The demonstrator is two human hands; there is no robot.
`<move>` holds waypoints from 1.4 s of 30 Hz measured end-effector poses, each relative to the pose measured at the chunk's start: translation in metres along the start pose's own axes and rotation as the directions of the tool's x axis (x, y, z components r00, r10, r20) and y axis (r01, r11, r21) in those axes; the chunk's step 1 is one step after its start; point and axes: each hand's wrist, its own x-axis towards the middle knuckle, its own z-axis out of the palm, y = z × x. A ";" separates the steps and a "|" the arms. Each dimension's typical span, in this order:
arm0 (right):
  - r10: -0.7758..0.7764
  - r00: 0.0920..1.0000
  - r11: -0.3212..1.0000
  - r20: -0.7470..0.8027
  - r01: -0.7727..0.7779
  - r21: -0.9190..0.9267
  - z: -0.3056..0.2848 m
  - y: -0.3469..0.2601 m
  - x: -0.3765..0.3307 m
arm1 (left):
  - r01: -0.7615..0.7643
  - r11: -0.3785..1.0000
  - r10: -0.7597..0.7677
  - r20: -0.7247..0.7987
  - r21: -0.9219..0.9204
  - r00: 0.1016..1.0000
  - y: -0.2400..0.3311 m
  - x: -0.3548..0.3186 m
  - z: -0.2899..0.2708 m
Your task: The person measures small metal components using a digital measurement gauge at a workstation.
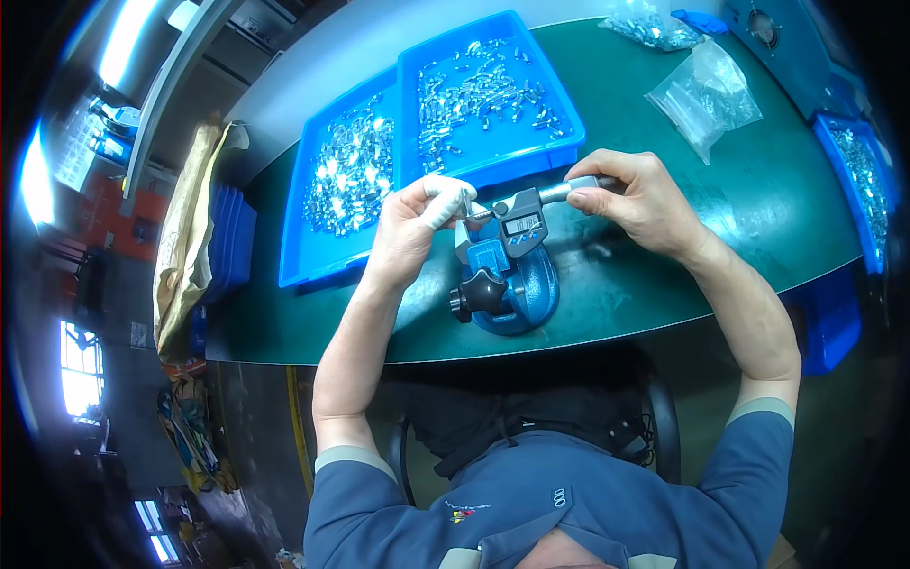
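A digital micrometer (523, 224) with a small grey display is clamped in a blue stand (540, 296) that has a black star knob (483, 290). My left hand (403, 228), with white covers on its fingertips, pinches a small shiny metal part (467, 206) at the measuring jaws; the fingers hide most of it. On the other side, my right hand (649, 204) has thumb and fingers closed round the micrometer's thimble (569, 190). Just beyond my hands, a blue tray (572, 152) holds many loose small metal parts. Another blue tray (296, 248), more densely filled, sits to its left.
The green tabletop (626, 299) curves along its near edge. Clear plastic bags (711, 95) lie at the far right, beside another bag of metal parts (649, 27). A blue bin of parts (858, 180) stands at the right edge. Stacked blue bins (229, 242) and brown sacking (185, 247) are left.
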 end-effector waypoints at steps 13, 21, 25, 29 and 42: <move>-0.018 1.000 1.000 -0.009 0.018 -0.002 0.001 0.001 0.000 | -0.023 0.995 0.022 -0.019 -0.093 1.000 0.002 -0.008 0.009; 0.017 1.000 1.000 0.002 -0.017 0.014 0.000 0.000 0.000 | -0.037 0.993 0.033 -0.037 -0.114 0.999 0.000 -0.009 0.012; 0.016 1.000 1.000 -0.004 -0.016 0.011 0.001 0.000 0.000 | -0.051 0.993 0.046 -0.049 -0.105 0.998 -0.002 -0.009 0.012; 0.020 1.000 1.000 -0.002 -0.020 0.013 0.002 0.001 0.000 | -0.043 0.991 0.038 -0.035 -0.130 0.999 -0.002 -0.009 0.012; -0.002 1.000 1.000 -0.020 0.002 0.017 0.003 0.002 0.000 | -0.027 0.991 0.022 -0.040 -0.134 0.999 -0.004 -0.010 0.013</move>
